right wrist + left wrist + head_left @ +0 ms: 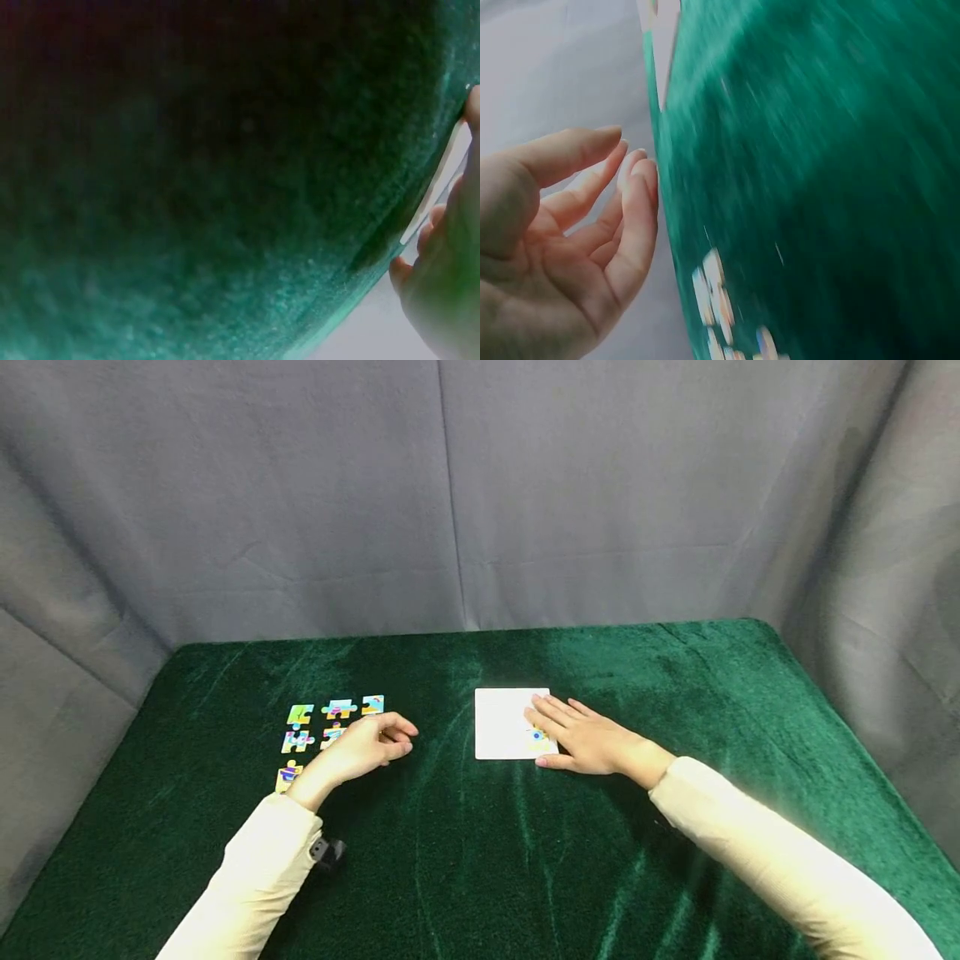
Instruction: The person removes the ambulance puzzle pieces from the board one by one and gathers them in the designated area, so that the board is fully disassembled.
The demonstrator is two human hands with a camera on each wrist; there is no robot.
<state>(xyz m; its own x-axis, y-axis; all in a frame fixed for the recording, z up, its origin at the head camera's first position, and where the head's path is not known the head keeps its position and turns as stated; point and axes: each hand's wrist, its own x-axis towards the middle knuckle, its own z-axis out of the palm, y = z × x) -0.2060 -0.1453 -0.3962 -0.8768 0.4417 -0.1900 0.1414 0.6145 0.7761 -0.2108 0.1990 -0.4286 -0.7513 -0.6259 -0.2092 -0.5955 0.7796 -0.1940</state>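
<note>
A white square puzzle board [498, 727] lies on the green cloth. My right hand [588, 743] is spread flat over its right side, and a colourful puzzle piece [537, 737] shows between thumb and fingers. To the left, my left hand [367, 747] hovers above the cloth beside loose puzzle pieces. Its fingers are loosely bent, with nothing between them and the thumb in the left wrist view. One loose jigsaw piece [339, 708] lies behind that hand, which partly hides others. The right wrist view catches only the edge of the right hand [450, 262] at the board.
Several loose pieces lie spaced apart in rows, among them a green one [302, 714], a corner one [372, 704] and a yellow one [288, 776]. Green velvet cloth [465, 860] covers the table. Grey curtains [300, 485] hang behind and at both sides.
</note>
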